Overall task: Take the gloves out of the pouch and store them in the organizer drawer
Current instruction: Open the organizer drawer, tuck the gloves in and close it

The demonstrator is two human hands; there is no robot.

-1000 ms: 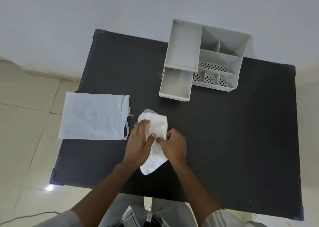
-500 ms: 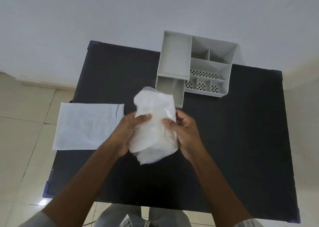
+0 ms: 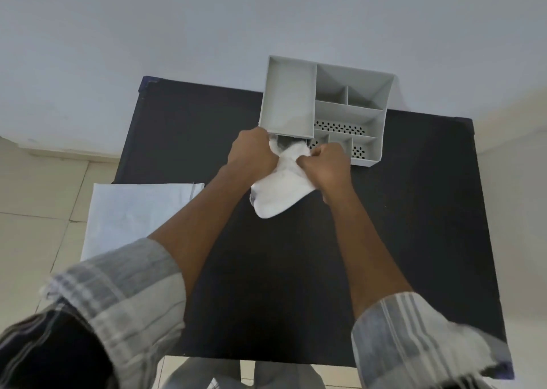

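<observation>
- White fabric first, head view: the gloves (image 3: pixel 281 187) are bunched into one soft bundle, clamped from both sides, left hand (image 3: pixel 253 155) on the left flank, right hand (image 3: pixel 324 166) on the right, each grip closed tight on the cloth.
- Ahead of both grips, touching the bundle's leading end, sits the open drawer (image 3: pixel 291 144) at the front of the grey organizer (image 3: pixel 349 113); most of its opening is hidden by hands and fabric.
- Long axis of the bundle runs from the drawer mouth back toward the person, with the tail hanging behind and below the grips over the dark tabletop (image 3: pixel 414 211).
- Both hands look equally near, so the push reads as straight forward and down.
- Off to the left and behind the grips, well apart, the pouch (image 3: pixel 133 211) lies flat.
</observation>
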